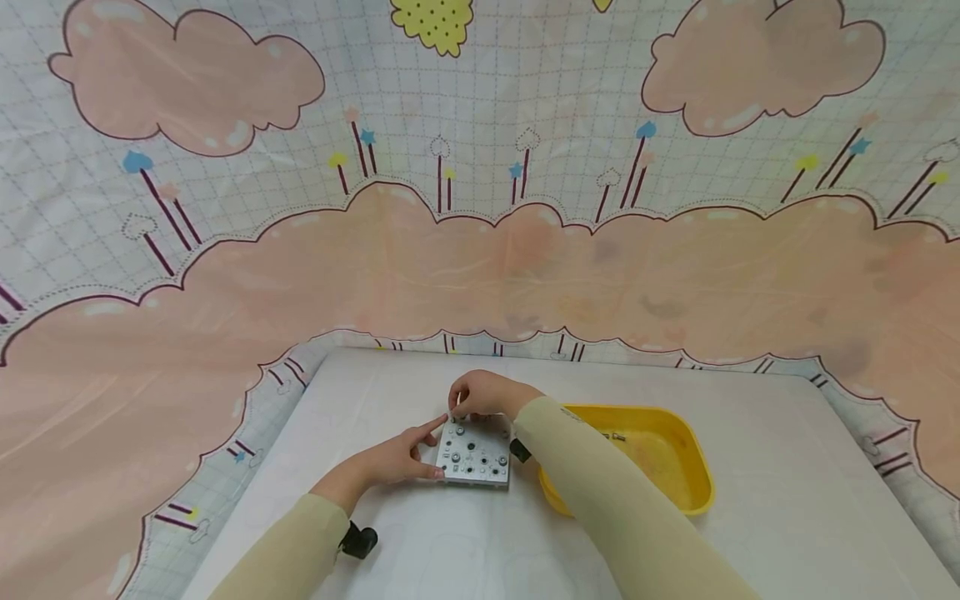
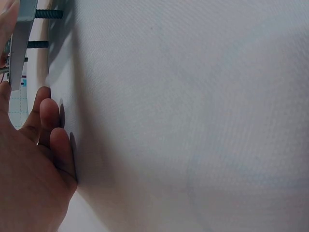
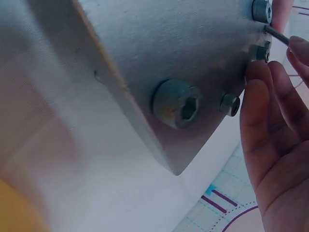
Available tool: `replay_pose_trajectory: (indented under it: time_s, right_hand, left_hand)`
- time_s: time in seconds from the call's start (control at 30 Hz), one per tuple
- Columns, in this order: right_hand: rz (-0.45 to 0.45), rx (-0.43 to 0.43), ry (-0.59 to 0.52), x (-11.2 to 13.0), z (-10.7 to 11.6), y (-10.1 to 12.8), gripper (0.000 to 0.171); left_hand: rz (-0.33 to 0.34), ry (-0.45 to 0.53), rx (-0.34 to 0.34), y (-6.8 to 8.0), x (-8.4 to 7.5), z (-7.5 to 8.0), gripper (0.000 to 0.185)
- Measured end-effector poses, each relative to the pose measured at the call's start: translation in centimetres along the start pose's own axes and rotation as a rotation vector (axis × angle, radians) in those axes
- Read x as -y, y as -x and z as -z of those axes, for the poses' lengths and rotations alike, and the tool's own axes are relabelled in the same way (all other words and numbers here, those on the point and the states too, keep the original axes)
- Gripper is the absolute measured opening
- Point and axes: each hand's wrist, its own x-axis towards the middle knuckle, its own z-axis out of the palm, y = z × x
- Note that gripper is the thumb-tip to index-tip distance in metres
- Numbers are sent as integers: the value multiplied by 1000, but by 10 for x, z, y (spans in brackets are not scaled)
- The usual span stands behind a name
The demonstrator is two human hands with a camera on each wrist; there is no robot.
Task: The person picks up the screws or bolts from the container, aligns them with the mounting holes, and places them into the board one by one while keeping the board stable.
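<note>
- Head view: the metal plate (image 1: 474, 452) lies between both hands, several screws (image 1: 455, 457) already seated.
- Left hand (image 1: 397, 457) steadies its edge, fingers extended.
- Right hand (image 1: 480, 394) pinches a thin tool (image 3: 276, 35) at the far corner; tightening looks unfinished.

Beyond the hands, hung as a backdrop: a pale gridded cloth (image 1: 480, 108) printed with pink clouds and small stemmed hearts and stars. Beneath the hands, a white table (image 1: 750, 517), cloth-covered. Even, soft light throughout, with only faint shadows.
</note>
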Motion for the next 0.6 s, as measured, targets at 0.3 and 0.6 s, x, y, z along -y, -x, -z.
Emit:
replay_pose_trajectory:
  time_s: [0.3, 0.6]
  right_hand:
    - [-4, -11, 8, -4, 0, -1, 8]
    - [-4, -15, 29, -1, 0, 2, 6]
  left_hand:
    - [-4, 9, -2, 0, 0, 1, 96]
    - [-8, 17, 5, 0, -1, 1, 96]
